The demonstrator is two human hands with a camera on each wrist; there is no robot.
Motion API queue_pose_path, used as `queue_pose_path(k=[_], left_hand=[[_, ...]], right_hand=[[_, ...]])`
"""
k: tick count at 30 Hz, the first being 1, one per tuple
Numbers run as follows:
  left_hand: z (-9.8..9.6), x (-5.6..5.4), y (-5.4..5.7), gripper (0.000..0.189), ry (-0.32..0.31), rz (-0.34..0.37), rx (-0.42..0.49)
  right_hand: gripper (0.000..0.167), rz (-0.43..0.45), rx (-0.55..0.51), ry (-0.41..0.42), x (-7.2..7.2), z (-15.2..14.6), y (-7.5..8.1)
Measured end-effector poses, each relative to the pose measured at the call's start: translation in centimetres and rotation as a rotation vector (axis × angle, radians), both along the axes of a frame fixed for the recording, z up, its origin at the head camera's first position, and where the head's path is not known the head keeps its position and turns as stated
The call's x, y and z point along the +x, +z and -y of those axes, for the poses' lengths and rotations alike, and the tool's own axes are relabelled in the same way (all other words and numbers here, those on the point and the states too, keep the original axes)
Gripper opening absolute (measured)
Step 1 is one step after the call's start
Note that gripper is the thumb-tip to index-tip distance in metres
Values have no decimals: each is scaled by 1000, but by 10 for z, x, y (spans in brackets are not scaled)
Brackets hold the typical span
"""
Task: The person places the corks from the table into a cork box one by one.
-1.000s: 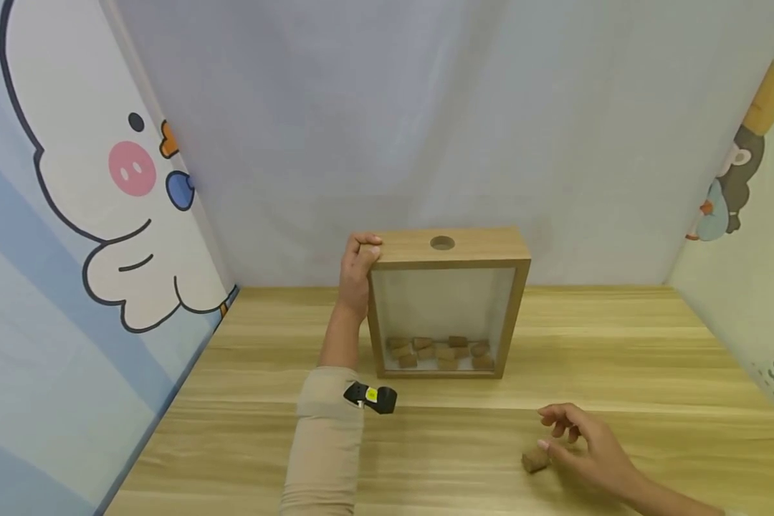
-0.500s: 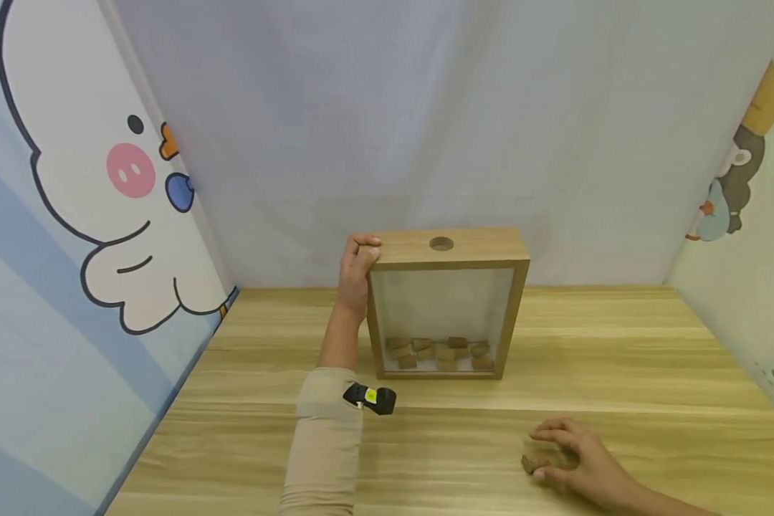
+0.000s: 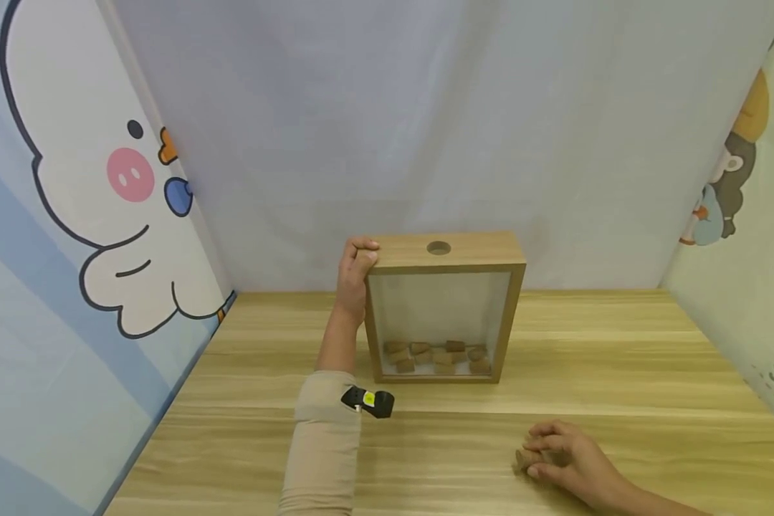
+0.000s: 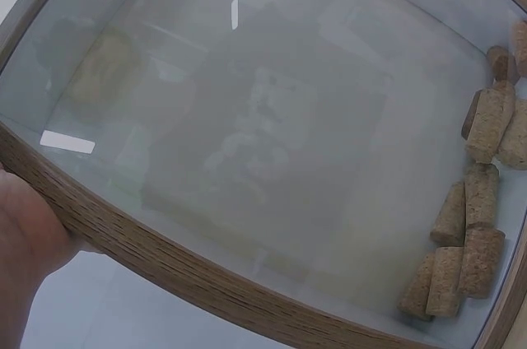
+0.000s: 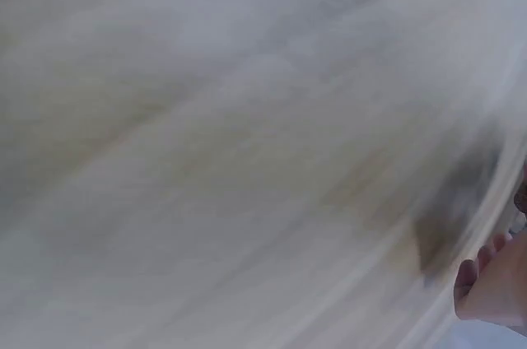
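A shallow wooden frame box (image 3: 451,254) with a clear front stands upright on the table, a round hole (image 3: 438,248) in its top. My left hand (image 3: 353,279) grips its top left corner, fingers over the top; in the left wrist view part of that hand (image 4: 33,230) shows below the frame edge. Several corks (image 4: 480,193) lie at the bottom inside the box. At the front right, my right hand (image 3: 574,462) pinches a loose cork (image 3: 525,460) between thumb and fingers, low over the table. Motion blurs the right wrist view, with the right hand (image 5: 494,283) at its edge.
The wood-grain table (image 3: 445,451) reaches back to a pale grey curtain (image 3: 387,129). Cartoon-printed panels stand at the left (image 3: 58,287) and right (image 3: 735,287). A small black camera (image 3: 369,401) sits on the left sleeve.
My right hand has moved slightly left, and its thumb and fingers have come together on the loose cork. The left hand still grips the box. The head view has shifted a little.
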State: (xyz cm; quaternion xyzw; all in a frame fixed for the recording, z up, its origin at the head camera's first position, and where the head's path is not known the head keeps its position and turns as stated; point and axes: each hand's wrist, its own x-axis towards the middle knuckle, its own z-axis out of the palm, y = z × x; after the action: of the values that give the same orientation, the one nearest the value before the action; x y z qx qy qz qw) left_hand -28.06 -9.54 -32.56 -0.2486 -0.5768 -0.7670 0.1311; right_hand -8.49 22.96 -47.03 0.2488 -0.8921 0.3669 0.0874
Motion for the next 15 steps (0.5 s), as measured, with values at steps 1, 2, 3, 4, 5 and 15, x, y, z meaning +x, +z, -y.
queue_pose_path(k=[1, 2, 3, 4, 5, 15], left_hand=[[0, 0, 0, 10, 2, 0, -1], [1, 0, 0, 10, 3, 1, 3], [1, 0, 0, 10, 5, 3, 5], [1, 0, 0, 10, 10, 1, 3], [1, 1, 0, 10, 14, -3, -2], [1, 1, 1, 13, 15, -5, 14]], right_hand=[[29, -9, 5, -2, -1, 2, 2], [29, -22, 10, -5, -3, 5, 5], [28, -36, 12, -5, -5, 8, 7], [28, -48, 15, -4, -7, 11, 9], [28, -63, 12, 3, -9, 14, 11], [30, -25, -151, 60, -34, 59, 35]])
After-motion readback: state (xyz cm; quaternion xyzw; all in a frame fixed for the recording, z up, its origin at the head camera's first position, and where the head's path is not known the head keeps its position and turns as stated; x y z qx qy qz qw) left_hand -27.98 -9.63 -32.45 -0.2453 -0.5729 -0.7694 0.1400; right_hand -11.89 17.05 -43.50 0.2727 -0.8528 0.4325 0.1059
